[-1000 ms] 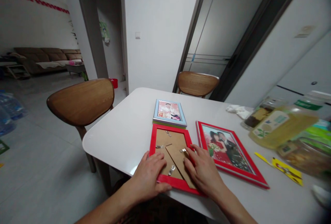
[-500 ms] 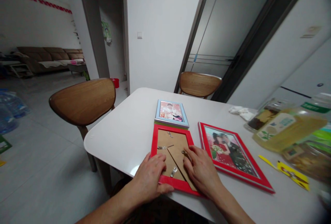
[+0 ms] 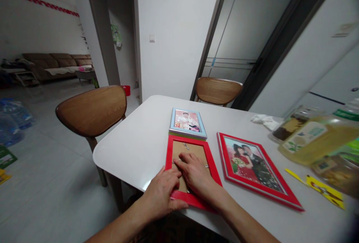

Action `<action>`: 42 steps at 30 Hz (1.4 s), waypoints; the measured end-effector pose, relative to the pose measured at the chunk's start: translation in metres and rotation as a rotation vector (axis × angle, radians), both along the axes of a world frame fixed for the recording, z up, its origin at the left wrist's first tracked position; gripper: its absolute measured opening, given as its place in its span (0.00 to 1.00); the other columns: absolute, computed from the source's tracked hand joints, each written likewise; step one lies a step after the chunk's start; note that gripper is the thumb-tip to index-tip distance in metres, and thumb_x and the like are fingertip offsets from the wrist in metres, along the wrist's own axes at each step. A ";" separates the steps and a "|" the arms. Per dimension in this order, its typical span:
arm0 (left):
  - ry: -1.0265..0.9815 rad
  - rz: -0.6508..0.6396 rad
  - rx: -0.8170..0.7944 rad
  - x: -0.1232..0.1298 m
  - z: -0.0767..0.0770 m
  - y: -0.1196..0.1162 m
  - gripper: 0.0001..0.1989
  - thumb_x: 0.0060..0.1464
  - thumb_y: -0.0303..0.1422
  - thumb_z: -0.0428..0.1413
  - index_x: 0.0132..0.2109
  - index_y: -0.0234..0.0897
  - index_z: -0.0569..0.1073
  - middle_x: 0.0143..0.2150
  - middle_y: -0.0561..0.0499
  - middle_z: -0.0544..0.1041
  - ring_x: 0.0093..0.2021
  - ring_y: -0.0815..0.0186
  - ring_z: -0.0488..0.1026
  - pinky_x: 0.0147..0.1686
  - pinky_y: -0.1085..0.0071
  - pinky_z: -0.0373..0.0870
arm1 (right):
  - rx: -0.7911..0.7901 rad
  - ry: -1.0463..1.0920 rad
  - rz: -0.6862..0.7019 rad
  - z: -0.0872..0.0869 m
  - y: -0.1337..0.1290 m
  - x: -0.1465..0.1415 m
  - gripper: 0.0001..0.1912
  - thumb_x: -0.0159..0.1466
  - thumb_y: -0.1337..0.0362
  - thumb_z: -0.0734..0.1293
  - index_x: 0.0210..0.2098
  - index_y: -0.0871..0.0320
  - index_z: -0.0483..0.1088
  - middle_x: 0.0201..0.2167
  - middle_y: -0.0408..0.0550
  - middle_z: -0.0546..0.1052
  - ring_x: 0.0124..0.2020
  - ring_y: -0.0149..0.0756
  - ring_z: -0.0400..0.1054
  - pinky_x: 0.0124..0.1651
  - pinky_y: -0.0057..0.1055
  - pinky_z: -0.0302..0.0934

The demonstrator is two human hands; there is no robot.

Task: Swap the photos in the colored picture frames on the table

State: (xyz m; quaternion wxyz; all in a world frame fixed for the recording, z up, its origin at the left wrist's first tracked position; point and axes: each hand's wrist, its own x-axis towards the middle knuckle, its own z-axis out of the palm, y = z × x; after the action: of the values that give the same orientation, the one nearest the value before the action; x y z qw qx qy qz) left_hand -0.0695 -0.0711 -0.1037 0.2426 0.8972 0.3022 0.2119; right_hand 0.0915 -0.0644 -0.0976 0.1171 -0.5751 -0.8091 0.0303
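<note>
Rests left hand (image 3: 162,192), thumb and fingers apart, over near left corner of back-up red picture frame (image 3: 214,166), lower center of view. Curls right hand (image 3: 193,170) narrowly over brown backing board (image 3: 198,150); cannot tell if pinching anything. Just beyond, blue photo frame (image 3: 187,122); at lower right, red-framed couple photo (image 3: 256,166).

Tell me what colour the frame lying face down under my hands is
The face-down frame is red, showing best in the head view.
</note>
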 end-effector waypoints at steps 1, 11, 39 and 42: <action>-0.002 0.005 -0.003 0.000 -0.001 0.000 0.18 0.38 0.41 0.61 0.35 0.36 0.68 0.46 0.48 0.69 0.47 0.60 0.64 0.51 0.64 0.53 | 0.001 -0.011 0.009 0.000 -0.001 0.000 0.13 0.60 0.63 0.54 0.42 0.52 0.65 0.40 0.49 0.65 0.41 0.38 0.55 0.41 0.33 0.48; -0.021 0.008 0.002 -0.001 0.000 0.000 0.14 0.37 0.37 0.62 0.30 0.36 0.67 0.40 0.50 0.71 0.43 0.62 0.66 0.48 0.68 0.56 | 0.023 0.068 0.015 0.001 0.004 -0.010 0.12 0.59 0.66 0.56 0.35 0.57 0.70 0.34 0.48 0.69 0.38 0.35 0.58 0.40 0.30 0.51; -0.074 0.041 0.012 -0.004 -0.014 0.001 0.19 0.35 0.39 0.63 0.35 0.34 0.69 0.47 0.44 0.70 0.49 0.59 0.64 0.51 0.62 0.54 | 0.087 0.184 -0.544 -0.012 0.082 0.025 0.12 0.54 0.61 0.59 0.26 0.62 0.70 0.24 0.56 0.74 0.28 0.41 0.67 0.29 0.32 0.54; -0.074 0.047 0.009 -0.003 -0.011 0.001 0.18 0.34 0.39 0.63 0.33 0.35 0.69 0.46 0.45 0.70 0.47 0.59 0.65 0.51 0.63 0.55 | 0.088 0.208 -0.459 -0.007 0.067 0.024 0.13 0.56 0.62 0.57 0.30 0.62 0.70 0.28 0.53 0.74 0.30 0.37 0.67 0.33 0.31 0.57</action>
State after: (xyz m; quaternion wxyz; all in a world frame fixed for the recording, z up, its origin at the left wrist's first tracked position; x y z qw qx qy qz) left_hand -0.0729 -0.0701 -0.1148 0.2444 0.8826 0.3129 0.2520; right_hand 0.1158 0.0026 -0.1046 0.2287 -0.7317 -0.6416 0.0268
